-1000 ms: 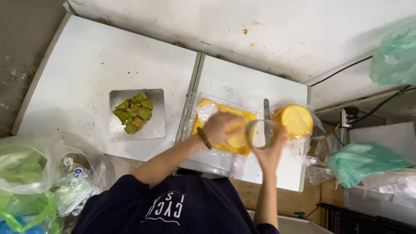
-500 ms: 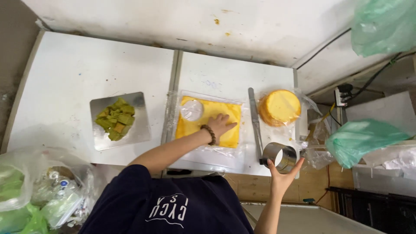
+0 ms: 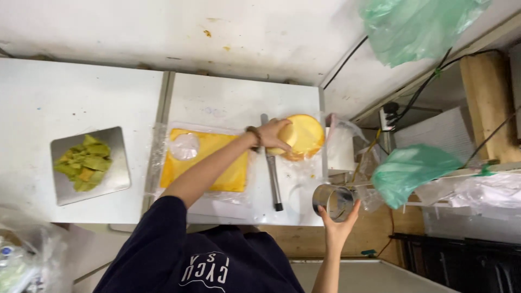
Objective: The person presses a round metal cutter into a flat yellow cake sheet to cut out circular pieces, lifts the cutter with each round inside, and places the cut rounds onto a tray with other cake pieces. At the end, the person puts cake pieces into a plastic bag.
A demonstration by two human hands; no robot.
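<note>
Care first with the yellow round (image 3: 308, 134) at the far right of the table (image 3: 233, 97): keep the left hand (image 3: 274, 135) flat and gentle on its near side, press evenly, and avoid denting the soft rim. Grips the round from the left with fingers curled over its edge, so closed on it rather than loose. Hold the metal ring (image 3: 332, 202) level and well supported. Rests in the right hand (image 3: 337, 227), cupped from below with fingers wrapped up its wall, just off the table's front right corner. Sits near the round but apart from it, lower right of it, with a long steel rod (image 3: 271, 171) lying between the left hand and a yellow sheet (image 3: 217, 165) under clear wrap. Mind the rod when reaching across. Farther left, well apart: a steel tray (image 3: 116, 182) with green scraps (image 3: 86, 163).
</note>
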